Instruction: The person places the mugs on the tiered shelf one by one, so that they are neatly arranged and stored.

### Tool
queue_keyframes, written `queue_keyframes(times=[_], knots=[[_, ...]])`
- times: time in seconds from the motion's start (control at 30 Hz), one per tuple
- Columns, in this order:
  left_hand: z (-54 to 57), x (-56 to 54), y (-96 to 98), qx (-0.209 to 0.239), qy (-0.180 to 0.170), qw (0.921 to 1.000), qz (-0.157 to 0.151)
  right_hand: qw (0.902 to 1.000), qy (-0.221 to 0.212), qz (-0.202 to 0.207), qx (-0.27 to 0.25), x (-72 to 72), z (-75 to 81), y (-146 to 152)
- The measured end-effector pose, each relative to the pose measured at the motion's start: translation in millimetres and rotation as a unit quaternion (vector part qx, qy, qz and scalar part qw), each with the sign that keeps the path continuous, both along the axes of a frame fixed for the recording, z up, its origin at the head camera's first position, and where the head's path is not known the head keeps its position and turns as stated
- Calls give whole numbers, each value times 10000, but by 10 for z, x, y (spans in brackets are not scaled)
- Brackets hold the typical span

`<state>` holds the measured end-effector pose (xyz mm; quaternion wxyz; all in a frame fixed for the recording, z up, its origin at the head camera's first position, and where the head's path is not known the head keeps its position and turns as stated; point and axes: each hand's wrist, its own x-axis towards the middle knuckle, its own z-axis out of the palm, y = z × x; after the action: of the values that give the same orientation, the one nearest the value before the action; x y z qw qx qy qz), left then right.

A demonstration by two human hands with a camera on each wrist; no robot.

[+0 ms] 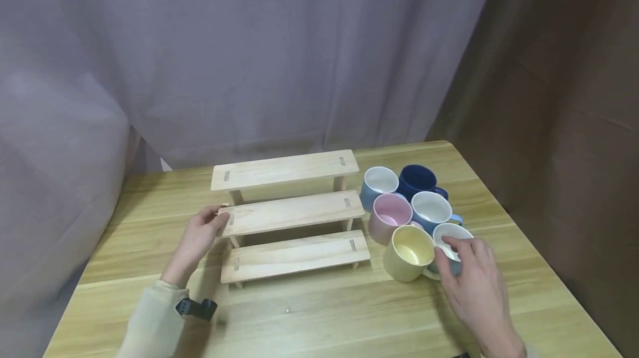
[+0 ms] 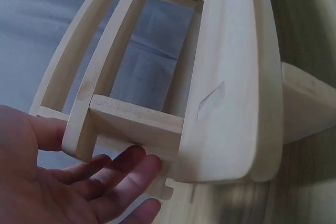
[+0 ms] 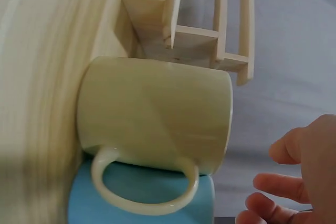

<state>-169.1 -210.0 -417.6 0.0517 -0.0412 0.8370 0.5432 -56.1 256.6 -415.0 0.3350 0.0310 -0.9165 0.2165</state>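
Pale 3-tier wd. shelf (image 1: 294,212), upright, w/ 6 upright mugs (image 1: 425,211) at R

We count one wooden rack (image 1: 294,212) — three shelves (image 1: 299,257); to its right, six mugs (image 1: 402,270) and one right hand (image 1: 476,286); at its left end, one left hand (image 1: 198,236) — and beneath it, one table (image 1: 319,319).

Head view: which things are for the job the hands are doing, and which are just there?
Probably for the job:
wooden rack, held by the left hand
six mugs, near the right hand

Probably just there:
table, underneath
curtain, behind
black wrist device, on the left arm
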Motion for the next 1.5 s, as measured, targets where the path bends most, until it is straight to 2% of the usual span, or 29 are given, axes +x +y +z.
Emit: queue_keyframes(times=[0.23, 0.4, 0.6, 0.87, 1.5], knots=[[15, -5, 5, 160, -167, 9997, 81, 9992, -190, -344, -41, 44, -82, -26], [16, -25, 26, 334, -226, 9991, 124, 9974, -478, -543, -41, 70, -150, -55], [-17, -39, 38, 398, -350, 9984, 210, 9969, -566, -546, 47, 86, -173, -77], [-57, -32, 56, 847, -351, 9955, 239, 9946, -877, -559, 20, 125, -226, -130], [-99, 0, 65, 898, -268, 9955, 111, 9927, -1030, -620, 59, 176, -271, -146]])
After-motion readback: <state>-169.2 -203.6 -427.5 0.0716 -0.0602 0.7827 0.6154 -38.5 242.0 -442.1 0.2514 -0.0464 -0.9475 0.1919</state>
